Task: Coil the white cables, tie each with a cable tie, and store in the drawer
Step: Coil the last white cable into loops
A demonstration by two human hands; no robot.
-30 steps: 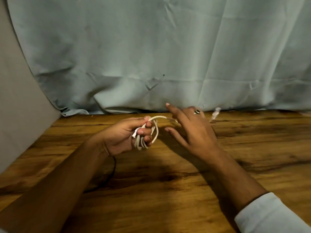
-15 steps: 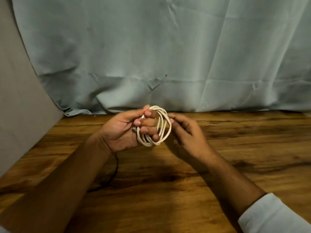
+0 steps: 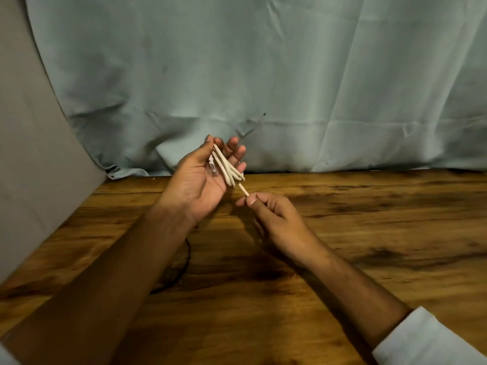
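Left hand (image 3: pixel 203 180) raised above the far edge of the counter (image 3: pixel 369 233), palm toward me and fingers half spread, carries the coiled white cable (image 3: pixel 228 168) draped across it, thumb pinning the loops so they cannot spring apart. One connector (image 3: pixel 212 167) lies against my palm beside the loops. My right hand (image 3: pixel 271 217), nearer me and lower, is closed, thumb and forefinger pinching the cable's free tail where it leaves the bundle. I keep that tail taut, I judge, so I can finish the coil neatly before tying it. A thin dark cord (image 3: pixel 184 264) lies on the counter under my left forearm. I see no cable tie or drawer.
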